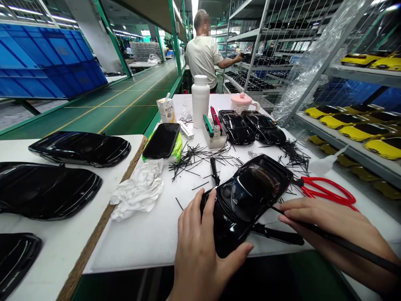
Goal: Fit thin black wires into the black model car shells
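A glossy black model car [250, 188] sits at an angle on the white table mat in front of me. My left hand [206, 238] is wrapped over its front end, fingers on the far side and thumb on the near side. In my right hand [326, 221] a thin black strip [347, 241] is pinched between thumb and fingers, its tip touching the car's side near the door. A black-handled knife [278, 234] lies partly under the car. Beyond the car a second slim black tool [214, 171] rests on the mat.
Red-handled scissors [328, 190], black strip scraps [191, 159], a phone [163, 140], crumpled tissue [140, 188] and a white bottle [200, 100] lie around. More black model cars [81, 148] stand left. A person [203, 54] reaches toward racks; a conveyor [125, 104] runs left.
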Action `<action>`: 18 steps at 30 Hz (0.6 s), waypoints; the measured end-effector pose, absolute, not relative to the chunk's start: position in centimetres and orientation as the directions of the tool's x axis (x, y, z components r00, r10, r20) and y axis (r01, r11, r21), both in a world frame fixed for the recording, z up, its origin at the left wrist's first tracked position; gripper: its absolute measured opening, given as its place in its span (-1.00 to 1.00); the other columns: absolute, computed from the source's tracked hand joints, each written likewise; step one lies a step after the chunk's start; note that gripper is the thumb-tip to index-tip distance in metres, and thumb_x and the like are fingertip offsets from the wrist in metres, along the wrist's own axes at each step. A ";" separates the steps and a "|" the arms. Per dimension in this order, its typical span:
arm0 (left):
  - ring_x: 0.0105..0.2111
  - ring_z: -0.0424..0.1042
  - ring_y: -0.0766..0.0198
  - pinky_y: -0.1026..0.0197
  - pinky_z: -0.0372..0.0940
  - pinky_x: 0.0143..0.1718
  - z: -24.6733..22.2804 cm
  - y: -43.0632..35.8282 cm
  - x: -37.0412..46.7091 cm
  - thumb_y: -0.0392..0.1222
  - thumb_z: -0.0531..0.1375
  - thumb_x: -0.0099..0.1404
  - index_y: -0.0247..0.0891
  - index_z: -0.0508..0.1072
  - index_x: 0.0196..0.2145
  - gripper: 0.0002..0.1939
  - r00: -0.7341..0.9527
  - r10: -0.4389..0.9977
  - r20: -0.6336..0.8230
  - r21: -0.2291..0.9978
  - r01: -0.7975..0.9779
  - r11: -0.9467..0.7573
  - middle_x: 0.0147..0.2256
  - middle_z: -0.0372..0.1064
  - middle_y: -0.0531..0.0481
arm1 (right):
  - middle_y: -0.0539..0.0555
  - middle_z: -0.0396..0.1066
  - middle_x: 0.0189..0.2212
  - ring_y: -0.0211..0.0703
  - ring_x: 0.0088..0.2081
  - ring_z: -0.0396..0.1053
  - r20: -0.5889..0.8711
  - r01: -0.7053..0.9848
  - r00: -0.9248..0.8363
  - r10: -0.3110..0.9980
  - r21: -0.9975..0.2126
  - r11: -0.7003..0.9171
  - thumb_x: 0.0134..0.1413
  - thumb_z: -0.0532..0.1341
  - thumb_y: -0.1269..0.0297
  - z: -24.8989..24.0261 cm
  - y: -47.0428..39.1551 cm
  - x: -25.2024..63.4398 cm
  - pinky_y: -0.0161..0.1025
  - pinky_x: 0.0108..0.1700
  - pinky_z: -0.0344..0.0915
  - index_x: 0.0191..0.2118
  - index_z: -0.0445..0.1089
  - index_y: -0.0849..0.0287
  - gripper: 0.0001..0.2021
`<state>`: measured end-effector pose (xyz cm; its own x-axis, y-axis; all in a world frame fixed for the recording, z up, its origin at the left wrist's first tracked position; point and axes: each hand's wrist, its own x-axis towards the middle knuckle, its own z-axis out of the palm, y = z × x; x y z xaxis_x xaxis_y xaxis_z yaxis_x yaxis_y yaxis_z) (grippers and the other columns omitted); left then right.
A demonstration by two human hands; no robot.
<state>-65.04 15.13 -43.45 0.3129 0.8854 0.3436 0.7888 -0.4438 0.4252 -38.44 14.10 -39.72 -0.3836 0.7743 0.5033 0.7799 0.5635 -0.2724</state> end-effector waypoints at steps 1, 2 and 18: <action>0.26 0.17 -0.20 -0.25 0.24 0.17 -43.4 15.2 -65.0 0.15 0.23 0.28 -0.16 -0.11 0.37 -0.11 0.314 0.885 0.343 0.425 0.789 -0.444 0.31 0.04 -0.36 | 0.00 0.60 -0.27 -0.15 -0.33 0.57 0.496 0.772 -0.381 0.780 -0.294 0.564 0.27 0.20 0.30 -39.7 14.0 -38.6 -0.31 -0.29 0.51 -0.20 0.44 0.04 -0.93; 0.26 0.17 -0.20 -0.26 0.24 0.18 -43.4 15.2 -65.0 0.15 0.23 0.28 -0.16 -0.11 0.37 -0.11 0.315 0.886 0.341 0.426 0.788 -0.444 0.31 0.04 -0.36 | 0.00 0.60 -0.26 -0.15 -0.32 0.58 0.498 0.764 -0.373 0.783 -0.314 0.564 0.26 0.21 0.31 -39.7 13.9 -38.6 -0.32 -0.29 0.51 -0.20 0.45 0.03 -0.93; 0.27 0.20 0.10 -0.04 0.17 0.30 -37.0 18.7 -62.7 -0.39 0.04 0.37 -0.21 0.22 0.17 -0.57 0.601 0.680 0.421 0.471 0.495 -0.730 0.10 0.41 -0.11 | -0.10 0.60 -0.31 -0.24 -0.33 0.59 0.623 0.564 -0.263 0.736 -0.520 0.642 0.24 0.28 0.28 -38.3 13.7 -39.2 -0.44 -0.29 0.53 -0.22 0.41 -0.04 -0.95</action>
<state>-62.71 18.70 -37.02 0.6007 0.6797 0.4209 0.4955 -0.7297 0.4712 -39.25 13.68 -38.35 -0.2633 0.7365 0.6231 0.5639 0.6416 -0.5200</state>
